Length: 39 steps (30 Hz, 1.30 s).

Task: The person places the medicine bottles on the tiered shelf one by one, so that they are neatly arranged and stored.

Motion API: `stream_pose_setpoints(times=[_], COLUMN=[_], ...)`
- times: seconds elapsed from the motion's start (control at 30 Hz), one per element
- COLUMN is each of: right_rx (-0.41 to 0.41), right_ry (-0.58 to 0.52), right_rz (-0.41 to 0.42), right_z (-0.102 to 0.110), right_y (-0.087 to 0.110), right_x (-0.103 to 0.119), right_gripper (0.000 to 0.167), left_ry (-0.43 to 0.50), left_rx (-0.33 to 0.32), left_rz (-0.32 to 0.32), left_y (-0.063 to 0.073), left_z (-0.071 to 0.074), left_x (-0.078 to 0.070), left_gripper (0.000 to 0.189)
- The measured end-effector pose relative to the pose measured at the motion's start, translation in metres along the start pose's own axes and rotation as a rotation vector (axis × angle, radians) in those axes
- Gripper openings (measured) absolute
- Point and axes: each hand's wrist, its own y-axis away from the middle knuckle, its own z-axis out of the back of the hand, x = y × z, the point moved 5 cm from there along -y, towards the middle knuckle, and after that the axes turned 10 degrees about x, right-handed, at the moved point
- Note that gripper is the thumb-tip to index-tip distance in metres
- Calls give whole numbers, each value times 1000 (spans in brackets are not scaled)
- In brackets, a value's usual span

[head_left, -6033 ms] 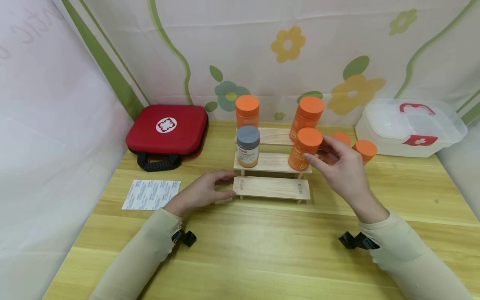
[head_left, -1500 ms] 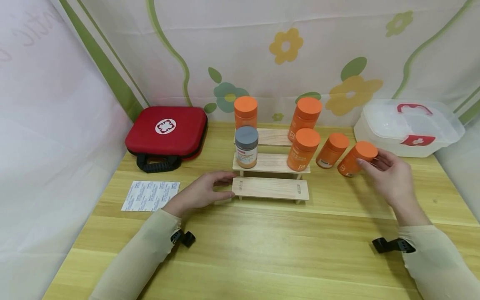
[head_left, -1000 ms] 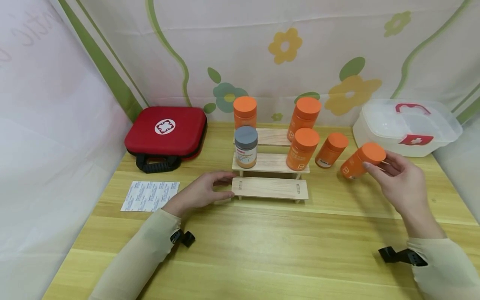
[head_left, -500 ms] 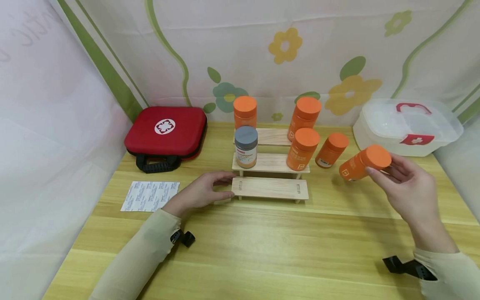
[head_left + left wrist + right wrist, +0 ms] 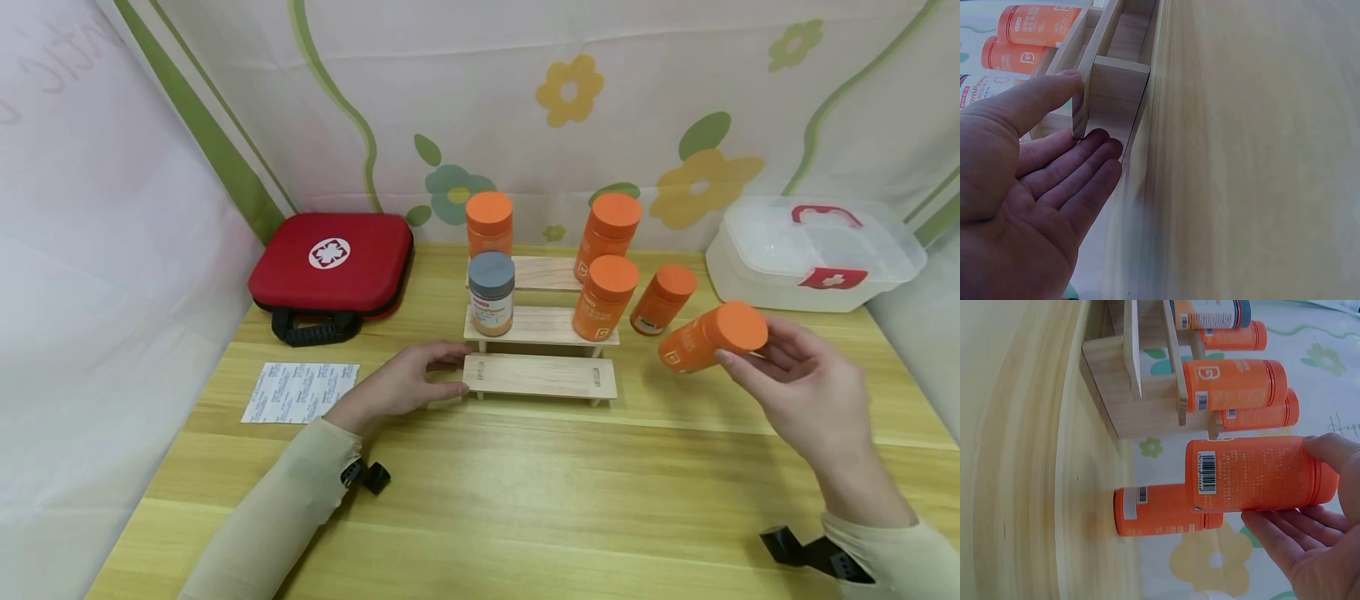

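Note:
My right hand [image 5: 817, 396] grips an orange bottle [image 5: 697, 340] near its lid, between thumb and fingers. The bottle is tilted and held above the table; its barcode side faces the right wrist view. At the three-step wooden stand [image 5: 540, 376], my left hand [image 5: 405, 383] pinches the left end of the lowest step, thumb on one edge and fingers on the other. A grey-lidded jar [image 5: 492, 300] and an orange bottle [image 5: 603, 304] stand on the middle step. Two more orange bottles, left [image 5: 490, 221] and right [image 5: 609, 233], occupy the top step.
Another orange bottle [image 5: 663, 302] stands on the table just right of the stand. A red first-aid case [image 5: 330, 258] lies at the back left, with a printed white sheet [image 5: 300, 392] in front. At the back right sits a translucent box [image 5: 810, 258] with red clasps.
My right hand has left the middle-step bottle, taken the outermost orange bottle from the table, lifted and tilted it, and lately shifted it slightly left. The left hand stays at the stand.

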Motion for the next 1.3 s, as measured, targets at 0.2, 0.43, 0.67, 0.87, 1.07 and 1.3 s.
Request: stream_pose_setpoints(times=[0.2, 0.43, 0.67, 0.87, 1.07, 1.3], right_rx=[46, 83, 102, 135, 177, 211], right_ry=[-95, -241, -82, -43, -66, -102], right_rz=[59, 150, 165, 203, 227, 264], right_z=[-12, -26, -38, -50, -61, -73], right_y=[5, 9, 10, 9, 8, 9], right_x=[6, 17, 30, 37, 44, 51], right_gripper=[56, 57, 60, 63, 63, 63], left_ry=[5, 0, 0, 0, 3, -9], left_rx=[1, 3, 4, 6, 6, -1], left_rz=[-3, -11, -10, -8, -8, -4], left_y=[0, 0, 0, 0, 0, 0], left_z=[0, 0, 0, 0, 0, 0], left_x=[0, 0, 1, 2, 2, 2], left_gripper=[61, 61, 62, 63, 63, 62])
